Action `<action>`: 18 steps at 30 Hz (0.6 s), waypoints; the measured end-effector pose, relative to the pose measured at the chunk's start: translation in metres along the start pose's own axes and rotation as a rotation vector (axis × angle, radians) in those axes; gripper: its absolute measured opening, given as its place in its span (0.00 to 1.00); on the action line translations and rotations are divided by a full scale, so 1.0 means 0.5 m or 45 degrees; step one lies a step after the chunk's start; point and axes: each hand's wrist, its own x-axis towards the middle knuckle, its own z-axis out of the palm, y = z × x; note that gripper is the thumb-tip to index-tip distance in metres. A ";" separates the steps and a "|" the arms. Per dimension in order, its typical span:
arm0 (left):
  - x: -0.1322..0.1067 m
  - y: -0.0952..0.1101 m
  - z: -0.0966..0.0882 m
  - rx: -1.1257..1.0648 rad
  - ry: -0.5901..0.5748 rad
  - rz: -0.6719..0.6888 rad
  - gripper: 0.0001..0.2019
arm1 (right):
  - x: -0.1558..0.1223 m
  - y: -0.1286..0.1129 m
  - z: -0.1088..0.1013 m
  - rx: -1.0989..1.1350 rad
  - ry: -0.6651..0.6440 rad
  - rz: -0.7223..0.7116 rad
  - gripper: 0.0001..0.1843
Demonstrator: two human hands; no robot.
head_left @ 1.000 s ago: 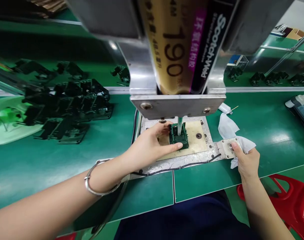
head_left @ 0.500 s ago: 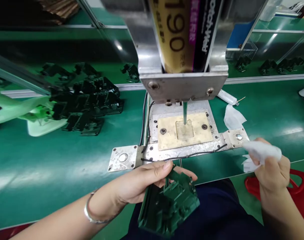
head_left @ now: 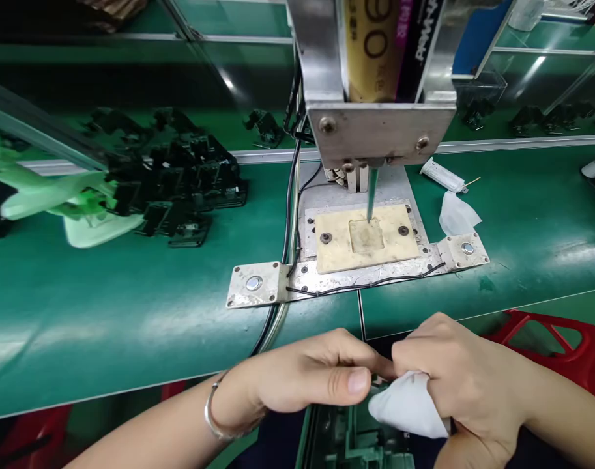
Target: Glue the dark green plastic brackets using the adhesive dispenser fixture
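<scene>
The left hand (head_left: 317,374) grips a part (head_left: 360,436), cropped below and partly hidden by the wipe (head_left: 408,405) the right hand (head_left: 466,384) clutches.

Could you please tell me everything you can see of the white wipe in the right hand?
The white wipe looks like paper or soft cloth, bunched into a crumpled wad whose rounded end points left. The right hand grips it, partly hiding it. It is low in the view, nearer than the green bench's front edge, over the dark green molded part; whether the two touch is unclear.
</scene>
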 end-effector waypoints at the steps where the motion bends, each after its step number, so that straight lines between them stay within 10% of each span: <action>1: 0.003 0.000 0.002 -0.002 -0.033 0.000 0.35 | -0.005 -0.004 0.000 -0.006 0.008 0.011 0.38; 12: -0.005 -0.006 0.010 -0.112 0.175 0.213 0.31 | -0.019 0.003 -0.017 -0.065 0.380 0.152 0.37; 15: -0.033 -0.022 0.014 0.136 0.522 0.633 0.37 | -0.085 0.004 -0.012 -0.221 0.821 0.331 0.14; 18: -0.040 -0.038 0.028 0.466 0.919 1.117 0.35 | -0.123 -0.002 0.011 -0.381 1.020 0.453 0.14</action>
